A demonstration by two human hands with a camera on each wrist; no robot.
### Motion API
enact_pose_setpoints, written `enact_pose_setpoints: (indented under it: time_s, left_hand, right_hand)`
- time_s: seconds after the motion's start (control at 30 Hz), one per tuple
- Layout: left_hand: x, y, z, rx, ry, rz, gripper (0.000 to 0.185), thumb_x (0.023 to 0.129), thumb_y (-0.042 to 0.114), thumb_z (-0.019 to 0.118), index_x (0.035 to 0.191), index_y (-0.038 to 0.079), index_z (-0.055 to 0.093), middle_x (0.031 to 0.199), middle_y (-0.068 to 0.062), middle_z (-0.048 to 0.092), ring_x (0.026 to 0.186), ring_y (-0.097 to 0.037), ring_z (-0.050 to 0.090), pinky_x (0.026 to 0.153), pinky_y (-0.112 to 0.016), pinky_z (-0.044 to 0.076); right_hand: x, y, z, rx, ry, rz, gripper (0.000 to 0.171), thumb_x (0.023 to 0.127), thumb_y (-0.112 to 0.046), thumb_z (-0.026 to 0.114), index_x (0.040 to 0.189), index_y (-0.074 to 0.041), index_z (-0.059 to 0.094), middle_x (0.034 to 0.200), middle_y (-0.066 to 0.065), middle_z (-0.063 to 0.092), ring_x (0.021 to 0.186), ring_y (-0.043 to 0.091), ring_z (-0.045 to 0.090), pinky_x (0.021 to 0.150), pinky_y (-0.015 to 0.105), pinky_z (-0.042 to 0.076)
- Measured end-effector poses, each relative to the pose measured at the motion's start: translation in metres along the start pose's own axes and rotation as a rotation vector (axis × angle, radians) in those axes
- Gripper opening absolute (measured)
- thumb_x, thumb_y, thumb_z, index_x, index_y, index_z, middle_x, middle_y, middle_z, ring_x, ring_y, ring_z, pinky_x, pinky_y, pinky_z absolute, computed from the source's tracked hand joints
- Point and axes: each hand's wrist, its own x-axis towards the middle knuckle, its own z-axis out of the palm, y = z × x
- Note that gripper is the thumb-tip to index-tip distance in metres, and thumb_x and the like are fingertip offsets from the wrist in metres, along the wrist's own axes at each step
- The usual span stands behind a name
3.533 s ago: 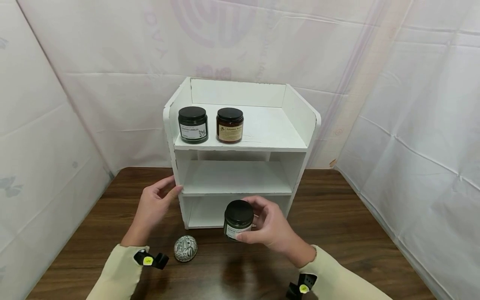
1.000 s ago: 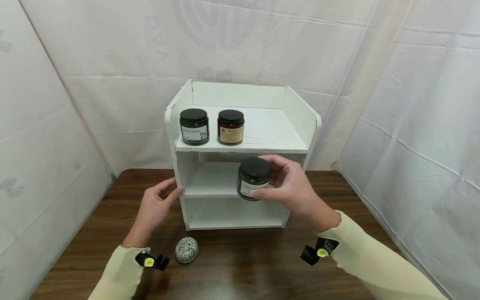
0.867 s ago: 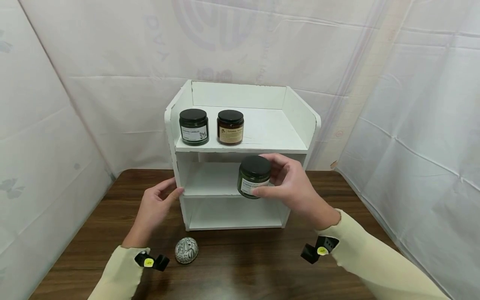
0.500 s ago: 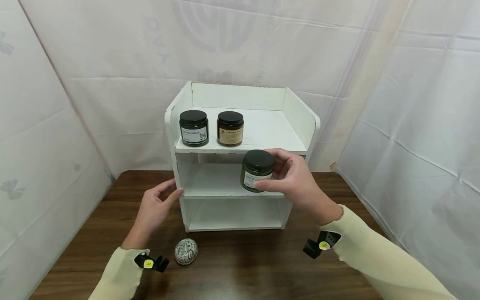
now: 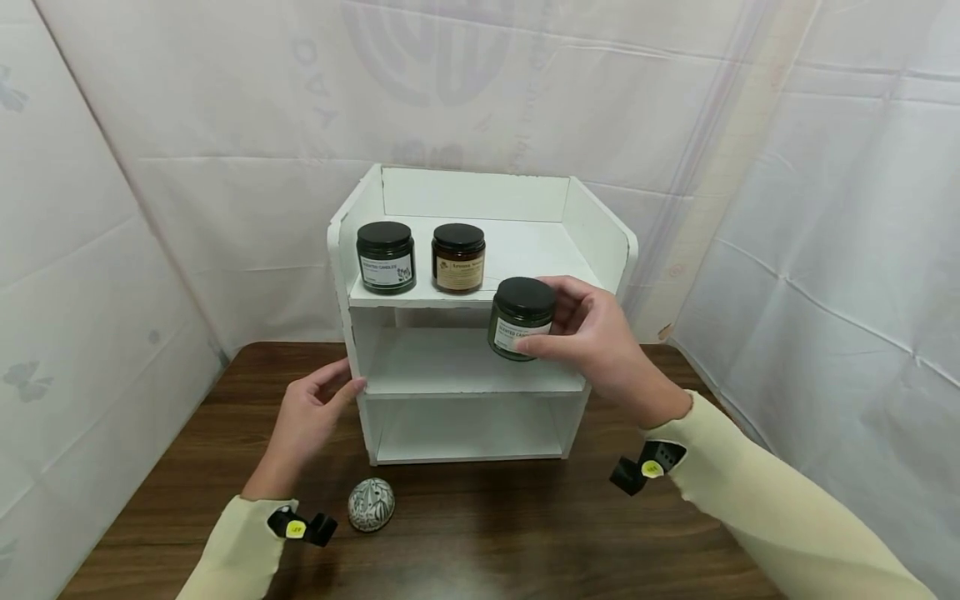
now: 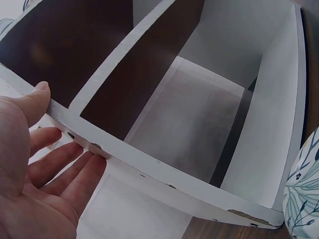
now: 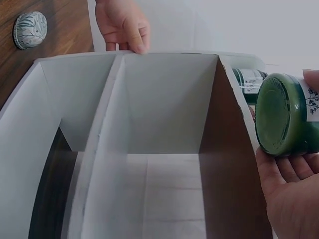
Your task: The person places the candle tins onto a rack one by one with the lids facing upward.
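My right hand [image 5: 596,342] grips a green glass scented candle jar [image 5: 513,329] with a black lid and white label. The jar is upright, in front of the white shelf unit [image 5: 472,392], just below and partly over the top board's front edge. The right wrist view shows the jar's green base [image 7: 274,114] between thumb and fingers. My left hand [image 5: 307,412] holds the unit's left side panel, thumb on its front edge and fingers [image 6: 84,184] along the outer face. A green candle jar [image 5: 386,258] and an amber one [image 5: 458,260] stand on the top shelf.
A round tin [image 5: 371,504] with a leaf pattern lies on the brown wooden table [image 5: 525,533], in front of the unit's left corner. Raised sides and a back panel [image 5: 472,193] bound the top shelf. White sheeting [image 5: 247,217] hangs behind and at both sides.
My right hand has raised the candle jar from low in front of the bottom compartment to the top board's edge, drifting right. My left hand stays on the side panel.
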Motion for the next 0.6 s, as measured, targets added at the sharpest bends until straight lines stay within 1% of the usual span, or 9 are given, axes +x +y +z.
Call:
enact_pose_setpoints:
  time_s: [0.1,0.17,0.4,0.6]
  left_hand:
    - [0.000,0.001,0.000,0.003,-0.001,-0.002,0.055,0.100,0.039,0.066,0.145,0.009,0.058,0.143,-0.014,0.063,0.128,-0.025,0.061,0.086,-0.005,0.047]
    - [0.000,0.001,0.000,0.002,-0.001,0.000,0.055,0.100,0.039,0.066,0.145,0.008,0.058,0.143,-0.014,0.063,0.130,-0.031,0.059,0.086,-0.005,0.047]
    - [-0.001,0.000,0.000,0.009,-0.006,-0.006,0.057,0.101,0.041,0.065,0.146,0.008,0.057,0.144,-0.014,0.062,0.132,-0.031,0.058,0.087,-0.004,0.046]
    - [0.000,-0.001,0.000,0.002,-0.007,0.006,0.055,0.101,0.039,0.065,0.146,0.008,0.057,0.144,-0.015,0.062,0.132,-0.033,0.058,0.086,-0.004,0.046]
  right_hand:
    - [0.004,-0.003,-0.003,-0.016,0.015,-0.005,0.062,0.074,0.007,0.085,0.131,-0.002,0.062,0.117,0.004,0.074,0.101,0.017,0.071,0.088,0.028,0.059]
    - [0.006,-0.004,-0.004,-0.027,0.024,-0.004,0.062,0.074,0.006,0.085,0.131,-0.003,0.062,0.117,0.003,0.074,0.100,0.017,0.071,0.088,0.027,0.059]
    - [0.013,-0.008,-0.006,-0.049,0.037,-0.009,0.061,0.075,0.004,0.086,0.131,-0.004,0.063,0.116,0.003,0.074,0.097,0.017,0.071,0.084,0.026,0.059]
    - [0.019,-0.009,-0.007,-0.050,0.059,-0.013,0.060,0.074,0.005,0.085,0.130,-0.004,0.064,0.114,0.003,0.074,0.095,0.016,0.071,0.081,0.025,0.059]
